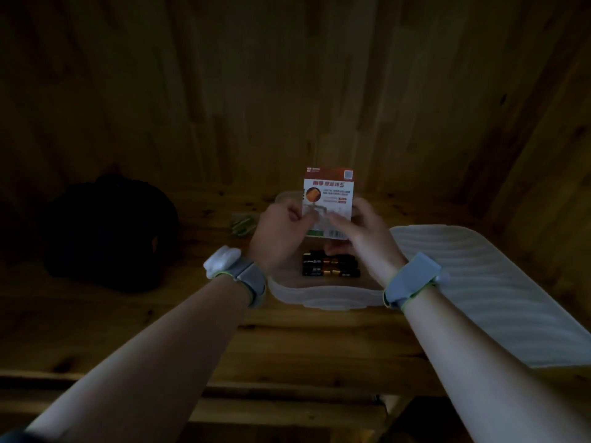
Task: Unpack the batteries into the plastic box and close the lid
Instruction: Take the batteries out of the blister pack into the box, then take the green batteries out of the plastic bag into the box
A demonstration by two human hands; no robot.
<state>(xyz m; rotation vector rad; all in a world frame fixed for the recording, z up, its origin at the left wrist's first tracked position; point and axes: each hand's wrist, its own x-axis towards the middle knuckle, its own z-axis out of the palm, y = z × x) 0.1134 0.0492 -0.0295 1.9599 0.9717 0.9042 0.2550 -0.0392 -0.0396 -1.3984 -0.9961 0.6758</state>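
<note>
Left hand [281, 230] and right hand [363, 231], seen from the head view, are raised side by side and jointly grip a battery pack [329, 199]. The left fingers pinch its left edge and the right thumb and fingers curl round its lower right part. The pack stands upright between the hands, printed card face toward the camera. Directly below the hands sits the clear plastic box [319, 300], open, with several black-and-gold batteries [331, 266] lying flat inside it. The lid [486, 289] lies flat just right of the right wrist, beside the box. Left of the left hand are small green items [241, 226], too dim to identify. Further left rests a black bag [108, 233]. Each wrist carries a grey band [238, 278]. All stand on a wooden table [287, 343].
</note>
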